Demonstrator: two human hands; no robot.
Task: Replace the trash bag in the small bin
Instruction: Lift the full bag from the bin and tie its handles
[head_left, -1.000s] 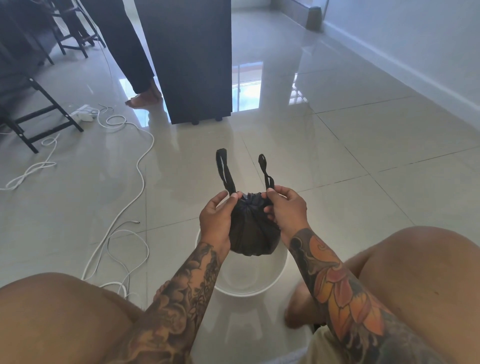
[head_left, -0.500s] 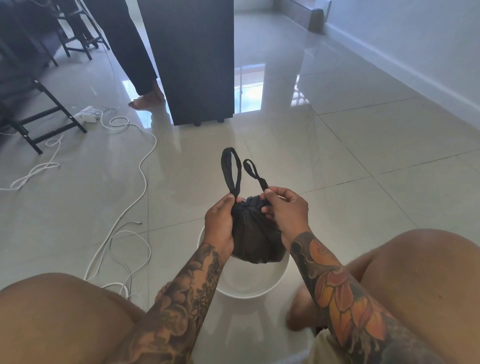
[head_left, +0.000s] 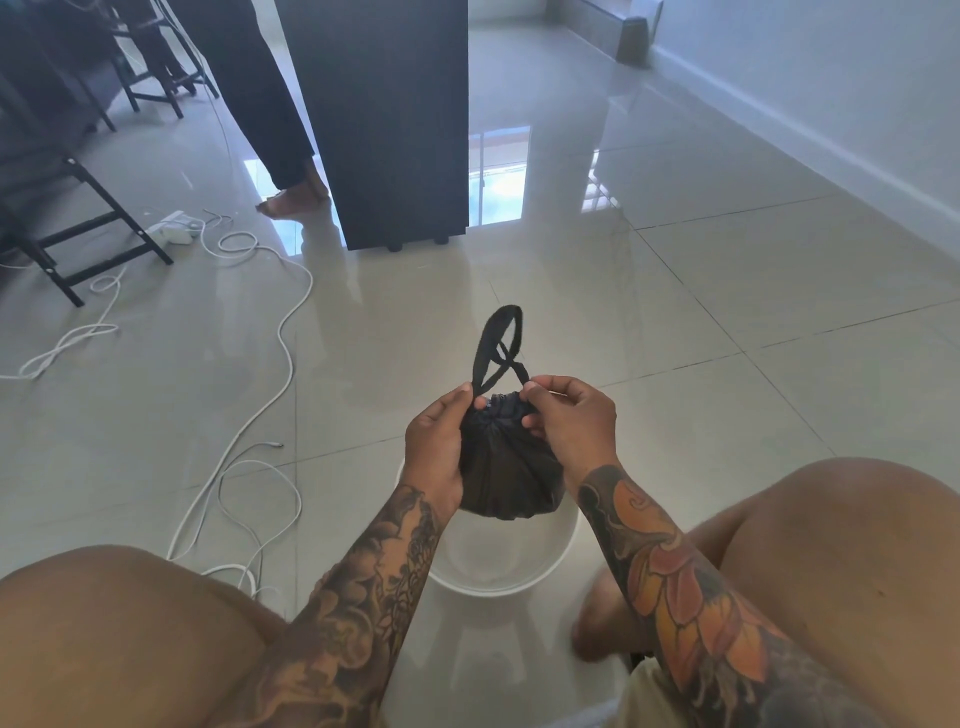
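A full black trash bag hangs just above a small white bin that stands on the floor between my knees. My left hand pinches the bag's gathered neck on its left side. My right hand pinches the neck on the right. The bag's two black handle loops stick up above my fingers and cross each other. The bin's inside looks bare and white; the bag hides its far rim.
White cables trail over the glossy tiles to my left, leading to a power strip. A dark cabinet stands ahead, with another person's bare foot beside it. Black chair frames are at far left; a wall runs along the right.
The two handle loops stood apart a second ago; now they are brought together and crossed above the bag's neck. Both hands stayed on the bag over the bin.
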